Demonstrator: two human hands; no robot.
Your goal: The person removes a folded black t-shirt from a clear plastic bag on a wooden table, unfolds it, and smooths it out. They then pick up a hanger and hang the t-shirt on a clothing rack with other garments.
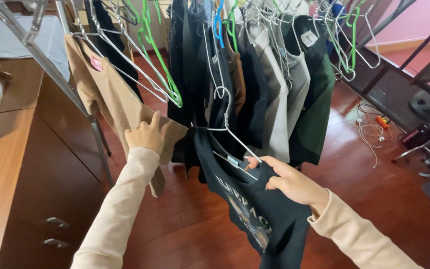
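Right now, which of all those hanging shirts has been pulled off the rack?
The black printed T-shirt on a silver wire hanger, gripped at its collar by the right hand. The others hang on the rack; the left hand touches a tan one.
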